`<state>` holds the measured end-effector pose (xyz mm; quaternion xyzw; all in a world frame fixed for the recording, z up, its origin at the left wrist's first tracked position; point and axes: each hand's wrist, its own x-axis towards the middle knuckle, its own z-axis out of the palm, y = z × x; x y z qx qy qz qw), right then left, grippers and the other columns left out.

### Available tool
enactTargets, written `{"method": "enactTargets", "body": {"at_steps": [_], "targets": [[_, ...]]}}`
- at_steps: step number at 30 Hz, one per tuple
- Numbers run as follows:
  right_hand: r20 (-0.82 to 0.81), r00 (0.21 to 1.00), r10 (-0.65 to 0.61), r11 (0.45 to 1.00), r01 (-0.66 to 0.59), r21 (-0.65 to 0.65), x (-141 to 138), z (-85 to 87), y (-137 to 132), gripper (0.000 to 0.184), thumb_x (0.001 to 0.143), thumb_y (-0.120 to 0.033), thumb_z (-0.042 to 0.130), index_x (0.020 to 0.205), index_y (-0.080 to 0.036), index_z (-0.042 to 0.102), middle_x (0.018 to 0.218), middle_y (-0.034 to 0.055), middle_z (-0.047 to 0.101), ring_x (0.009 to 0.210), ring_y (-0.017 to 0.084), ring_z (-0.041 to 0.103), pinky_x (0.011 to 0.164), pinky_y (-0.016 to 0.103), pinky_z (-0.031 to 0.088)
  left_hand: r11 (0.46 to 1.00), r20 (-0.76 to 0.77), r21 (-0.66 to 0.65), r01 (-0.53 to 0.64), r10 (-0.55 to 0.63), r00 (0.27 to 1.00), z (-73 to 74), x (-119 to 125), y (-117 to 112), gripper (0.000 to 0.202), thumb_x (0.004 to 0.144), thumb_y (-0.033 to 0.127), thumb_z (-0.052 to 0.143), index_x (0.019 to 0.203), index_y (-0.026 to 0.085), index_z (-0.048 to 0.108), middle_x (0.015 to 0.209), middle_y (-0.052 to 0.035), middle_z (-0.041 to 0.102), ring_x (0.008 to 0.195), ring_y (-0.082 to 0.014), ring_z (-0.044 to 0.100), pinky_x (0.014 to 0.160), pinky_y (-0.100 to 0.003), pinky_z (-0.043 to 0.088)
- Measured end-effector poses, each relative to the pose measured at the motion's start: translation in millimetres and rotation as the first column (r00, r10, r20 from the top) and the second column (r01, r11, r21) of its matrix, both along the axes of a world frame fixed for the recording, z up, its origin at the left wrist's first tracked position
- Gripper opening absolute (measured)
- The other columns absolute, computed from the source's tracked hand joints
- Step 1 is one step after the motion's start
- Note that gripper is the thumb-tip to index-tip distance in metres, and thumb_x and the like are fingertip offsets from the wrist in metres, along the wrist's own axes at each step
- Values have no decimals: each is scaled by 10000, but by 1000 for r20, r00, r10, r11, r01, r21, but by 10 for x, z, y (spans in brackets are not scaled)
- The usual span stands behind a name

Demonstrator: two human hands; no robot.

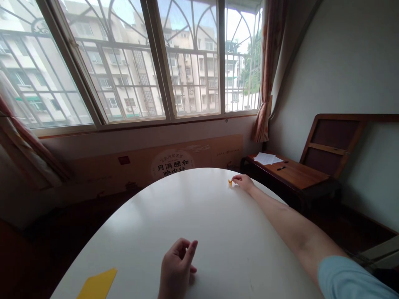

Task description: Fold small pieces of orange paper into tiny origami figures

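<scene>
My right hand (243, 181) is stretched out to the far edge of the round white table (202, 216), fingers pinched at a tiny orange folded paper piece (230, 182) that rests on the tabletop. My left hand (177, 268) hovers near the front of the table with its fingers loosely curled and nothing visible in them. A yellow sheet of paper (98, 284) lies flat on the table to the left of my left hand.
A dark wooden side table (293, 172) with white papers (267, 158) and a pen stands right of the round table. A printed cardboard panel (174, 162) leans under the big window. A wooden frame (336, 141) leans on the right wall.
</scene>
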<state>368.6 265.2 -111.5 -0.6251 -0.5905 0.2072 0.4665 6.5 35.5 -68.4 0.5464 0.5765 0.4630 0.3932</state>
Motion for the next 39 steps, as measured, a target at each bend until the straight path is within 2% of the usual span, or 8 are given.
{"method": "enactTargets", "body": {"at_steps": [5,11,16,19,21,26,32,39], "targets": [[106,988,111,991,-102,-86,-103,-36,85,279,979,-328,605,1215,-180,624,1260,88,621,1038,238,645,873,418,564,999,6,28,-25,25,1000,17,-6,6,532,707,707,669,586,209,526,460,62,414,376,-166,573,390,-229,412],[167,976,143,987,-128,-97,-114,-11,26,279,977,-328,609,1211,-178,626,1256,89,623,1034,236,646,868,416,565,998,-33,-40,37,-39,999,-51,-26,17,556,719,744,626,600,213,509,429,75,372,298,-108,383,350,-219,273],[169,978,121,991,-111,-69,-98,1,19,287,980,-329,605,1221,-173,614,1241,94,626,1029,231,649,871,426,564,995,-61,64,80,-76,995,-91,-69,23,598,792,770,511,572,214,500,418,68,276,376,-107,287,401,-232,247],[163,981,103,994,-96,-52,-84,-9,18,299,978,-336,608,1224,-166,611,1232,91,629,1026,236,652,866,428,566,995,-26,50,90,-89,996,-113,-73,17,608,807,783,466,588,217,507,398,67,272,365,-109,269,385,-230,198],[170,981,98,995,-90,-54,-81,-16,15,301,977,-337,609,1223,-164,612,1230,90,630,1023,237,653,862,426,567,996,-1,6,86,-86,996,-129,-63,8,612,805,795,448,609,218,506,365,69,297,334,-109,285,376,-221,198],[234,966,112,991,-92,-95,-96,-14,2,288,979,-329,607,1222,-175,615,1243,94,626,1024,229,650,866,422,566,999,-12,-45,26,-27,1000,-116,-30,-27,591,804,779,462,630,216,514,337,27,476,297,-127,405,359,-212,290],[302,945,123,989,-91,-120,-117,7,-6,266,983,-330,598,1205,-186,629,1254,91,625,1025,225,647,868,410,565,1000,-24,23,17,-17,1000,-68,-14,-29,550,814,717,519,603,209,513,314,51,431,288,-120,439,377,-205,320],[338,935,110,991,-77,-110,-117,7,-15,268,984,-329,598,1208,-184,627,1253,92,626,1021,224,649,864,409,566,998,0,16,64,-64,998,-118,-46,-2,547,834,706,499,621,202,528,332,53,434,305,-120,461,385,-201,322]]}}
